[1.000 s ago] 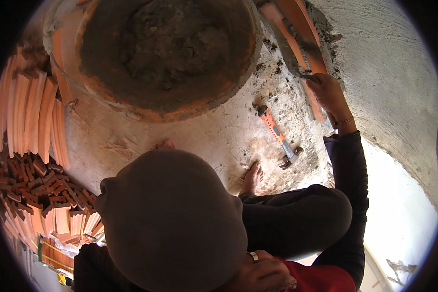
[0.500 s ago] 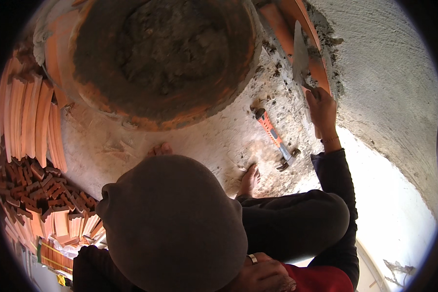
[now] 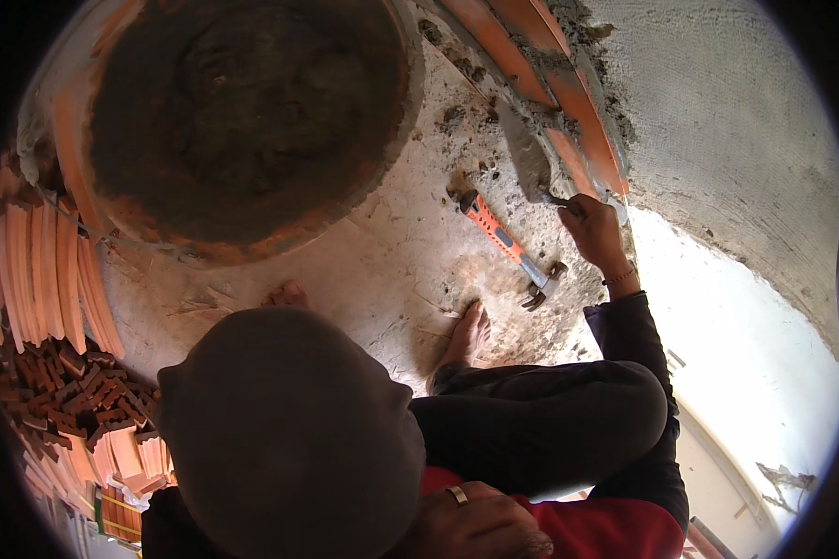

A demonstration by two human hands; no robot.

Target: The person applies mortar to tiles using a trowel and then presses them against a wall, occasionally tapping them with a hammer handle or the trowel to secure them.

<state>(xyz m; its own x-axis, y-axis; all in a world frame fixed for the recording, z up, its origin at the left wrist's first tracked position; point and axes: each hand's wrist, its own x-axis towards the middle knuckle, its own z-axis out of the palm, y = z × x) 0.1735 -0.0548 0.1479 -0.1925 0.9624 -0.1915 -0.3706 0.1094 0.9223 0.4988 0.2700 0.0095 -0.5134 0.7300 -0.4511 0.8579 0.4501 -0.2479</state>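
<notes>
My right hand [image 3: 595, 228] is shut on the handle of a mortar-caked trowel [image 3: 529, 160]. The blade points up and left along the foot of a low course of orange bricks [image 3: 550, 88] set in grey mortar. An orange-handled hammer [image 3: 508, 244] lies on the dusty floor just left of that hand. My left hand [image 3: 475, 526], wearing a ring, rests on red cloth at the bottom edge, partly cut off, and its grip is unclear. I am squatting, with bare feet [image 3: 466, 335] on the floor and my cap brim [image 3: 289, 438] filling the lower middle.
A large round tub of dark mortar [image 3: 242, 121] stands at upper left. Orange bricks are stacked on edge [image 3: 51, 270] at the far left, above a heap of small reddish pieces [image 3: 75, 401]. A rough plastered wall [image 3: 727, 140] rises behind the brick course.
My right hand has come down and to the left with the trowel. The blade has dropped from the bricks' upper face to the base of the course.
</notes>
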